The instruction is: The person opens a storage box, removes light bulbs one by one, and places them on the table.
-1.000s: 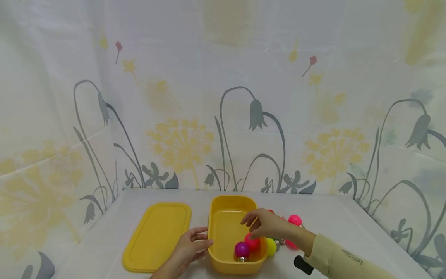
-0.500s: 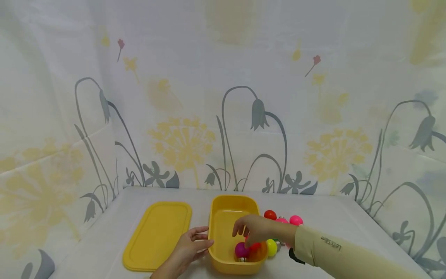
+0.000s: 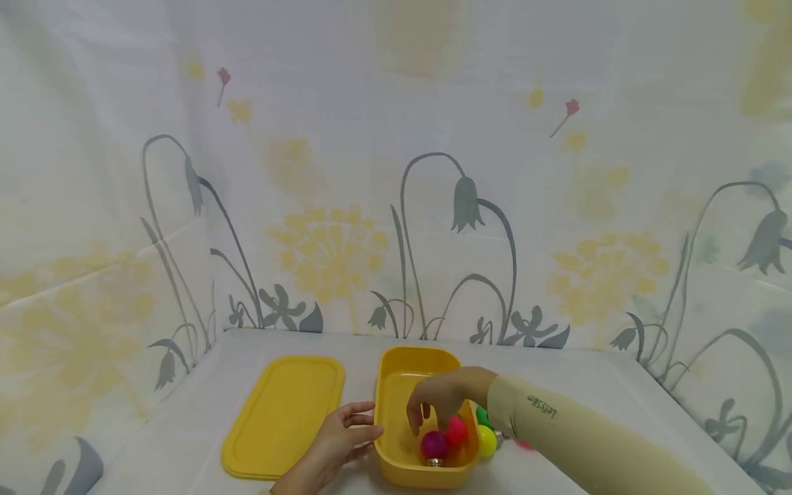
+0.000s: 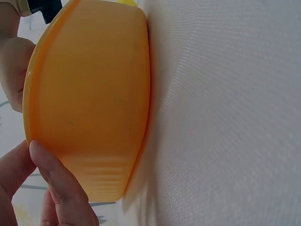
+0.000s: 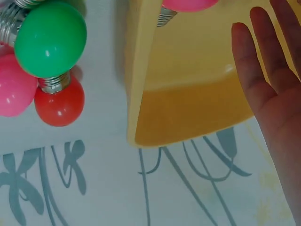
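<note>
A yellow plastic box (image 3: 386, 385) stands on the table; a purple light bulb (image 3: 434, 445) and a pinkish-red bulb (image 3: 456, 431) lie in its near end. My left hand (image 3: 340, 436) is at the box's left side, fingers fairly straight. In the left wrist view its fingertips (image 4: 40, 149) touch the rim. Over the inside of the box is my right hand (image 3: 436, 399), fingers pointing down beside the bulbs. The right wrist view shows its fingers (image 5: 249, 61) spread, with no bulb against them, and a pink bulb (image 5: 188, 4) at the top edge.
A yellow lid (image 3: 287, 416) lies flat left of the box. To the box's right are more bulbs: a yellow one (image 3: 487, 441), a green one (image 5: 51, 40), a red one (image 5: 59, 101) and a pink one (image 5: 16, 87). A flower-print cloth (image 3: 334, 172) hangs behind.
My right hand has moved left and lower into the box, and its sleeve now covers most of the bulbs at the right. My left hand keeps its place at the rim.
</note>
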Motion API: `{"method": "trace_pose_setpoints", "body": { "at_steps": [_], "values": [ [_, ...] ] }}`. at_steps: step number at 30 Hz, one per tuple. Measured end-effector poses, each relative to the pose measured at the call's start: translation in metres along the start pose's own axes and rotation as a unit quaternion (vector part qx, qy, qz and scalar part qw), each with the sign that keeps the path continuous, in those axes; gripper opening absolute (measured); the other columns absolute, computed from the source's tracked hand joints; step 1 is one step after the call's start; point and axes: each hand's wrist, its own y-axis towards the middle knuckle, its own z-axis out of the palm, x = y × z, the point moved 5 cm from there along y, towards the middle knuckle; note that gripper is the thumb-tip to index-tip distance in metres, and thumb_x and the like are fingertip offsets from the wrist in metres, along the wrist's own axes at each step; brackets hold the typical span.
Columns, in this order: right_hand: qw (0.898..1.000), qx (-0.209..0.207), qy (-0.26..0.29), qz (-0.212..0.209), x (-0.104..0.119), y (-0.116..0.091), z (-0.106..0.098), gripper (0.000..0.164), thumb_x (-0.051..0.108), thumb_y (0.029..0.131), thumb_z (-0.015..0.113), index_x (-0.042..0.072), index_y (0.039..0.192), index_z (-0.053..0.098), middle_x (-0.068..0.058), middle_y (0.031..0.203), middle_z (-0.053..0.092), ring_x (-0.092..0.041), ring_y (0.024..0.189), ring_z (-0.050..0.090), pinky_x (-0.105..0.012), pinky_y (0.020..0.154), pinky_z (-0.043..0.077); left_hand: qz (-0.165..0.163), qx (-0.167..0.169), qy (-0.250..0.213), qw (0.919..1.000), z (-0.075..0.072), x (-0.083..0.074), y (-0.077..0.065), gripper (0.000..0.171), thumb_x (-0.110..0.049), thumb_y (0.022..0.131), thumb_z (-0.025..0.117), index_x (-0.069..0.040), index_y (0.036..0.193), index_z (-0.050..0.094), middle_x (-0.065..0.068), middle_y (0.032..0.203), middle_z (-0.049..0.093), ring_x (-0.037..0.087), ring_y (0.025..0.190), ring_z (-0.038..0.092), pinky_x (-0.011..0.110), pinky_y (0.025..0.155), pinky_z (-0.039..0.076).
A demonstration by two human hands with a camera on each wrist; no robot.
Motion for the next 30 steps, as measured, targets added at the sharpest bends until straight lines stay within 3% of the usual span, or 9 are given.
{"method": "trace_pose_setpoints", "body": {
  "at_steps": [4,8,13,15,16,18,22,25,30],
  "values": [
    [0.998,0.052,-0.004,0.02,-0.02,0.019,0.015,0.039,-0.005,0.071,0.075,0.028,0.091,0.066,0.014,0.091,0.057,-0.004,0.089,0.05,-0.022,0.074,0.049,-0.001,0.004,0.003,1.0,0.003,0.0,-0.001,0.056,-0.001,0.079,0.072,0.01,0.127,0.046,0.011,0.098,0.054,0.012,0.072,0.057,0.028,0.067,0.054],
    [0.995,0.088,0.028,0.027,-0.07,0.058,0.043,0.046,-0.001,0.066,0.08,0.035,0.091,0.066,0.014,0.092,0.06,-0.005,0.087,0.053,-0.025,0.069,0.052,-0.007,-0.001,0.006,1.0,0.005,0.001,0.0,0.057,-0.001,0.078,0.073,0.009,0.127,0.046,0.012,0.099,0.054,0.012,0.073,0.057,0.028,0.067,0.054],
    [0.994,0.093,0.053,0.014,-0.084,0.07,0.051,0.047,0.003,0.065,0.082,0.035,0.095,0.064,0.014,0.092,0.061,-0.004,0.084,0.056,-0.023,0.067,0.052,-0.012,-0.006,0.009,0.9999,0.005,0.001,0.001,0.055,-0.001,0.078,0.073,0.008,0.126,0.047,0.013,0.099,0.054,0.013,0.074,0.056,0.029,0.068,0.054],
    [0.996,0.077,0.053,0.001,-0.076,0.062,0.046,0.047,0.004,0.066,0.082,0.035,0.095,0.063,0.014,0.091,0.061,-0.004,0.083,0.056,-0.021,0.067,0.052,-0.013,-0.006,0.009,0.9999,0.005,0.001,0.001,0.055,-0.001,0.078,0.073,0.008,0.126,0.048,0.013,0.099,0.054,0.013,0.074,0.057,0.029,0.068,0.054],
    [0.996,0.069,0.05,-0.008,-0.082,0.067,0.047,0.048,0.006,0.065,0.083,0.037,0.095,0.063,0.015,0.092,0.061,-0.003,0.083,0.056,-0.021,0.067,0.052,-0.013,-0.007,0.009,0.9999,0.005,0.001,0.0,0.055,-0.001,0.078,0.073,0.007,0.126,0.048,0.012,0.099,0.054,0.013,0.074,0.057,0.029,0.068,0.054],
    [0.998,0.048,0.042,-0.005,-0.068,0.054,0.039,0.048,0.005,0.066,0.082,0.035,0.096,0.062,0.015,0.092,0.06,-0.004,0.082,0.056,-0.022,0.068,0.051,-0.014,-0.007,0.009,0.9998,0.004,0.001,0.0,0.054,-0.001,0.078,0.073,0.007,0.126,0.049,0.012,0.099,0.055,0.013,0.074,0.057,0.029,0.068,0.054],
    [0.997,0.008,0.082,0.015,-0.026,0.015,0.016,0.04,0.002,0.069,0.079,0.028,0.094,0.062,0.011,0.088,0.06,-0.007,0.079,0.057,-0.022,0.069,0.051,-0.014,-0.01,0.009,0.9998,0.003,0.001,0.001,0.053,-0.001,0.079,0.073,0.007,0.125,0.049,0.012,0.099,0.055,0.013,0.073,0.058,0.028,0.067,0.054],
    [0.992,-0.028,0.125,0.018,-0.004,-0.008,0.005,0.035,-0.001,0.072,0.077,0.022,0.094,0.062,0.008,0.085,0.059,-0.008,0.077,0.057,-0.021,0.069,0.051,-0.009,-0.009,0.007,0.9999,0.002,0.002,0.001,0.053,-0.001,0.079,0.072,0.007,0.126,0.049,0.012,0.098,0.055,0.013,0.073,0.058,0.028,0.067,0.054],
    [0.981,-0.096,0.167,0.005,0.005,-0.028,-0.003,0.034,0.001,0.072,0.078,0.018,0.096,0.062,0.007,0.085,0.059,-0.008,0.078,0.056,-0.021,0.07,0.052,-0.008,-0.006,0.001,0.9999,0.001,0.002,0.001,0.052,-0.001,0.08,0.071,0.007,0.126,0.048,0.011,0.097,0.054,0.013,0.074,0.058,0.027,0.067,0.054]
  ]
}}
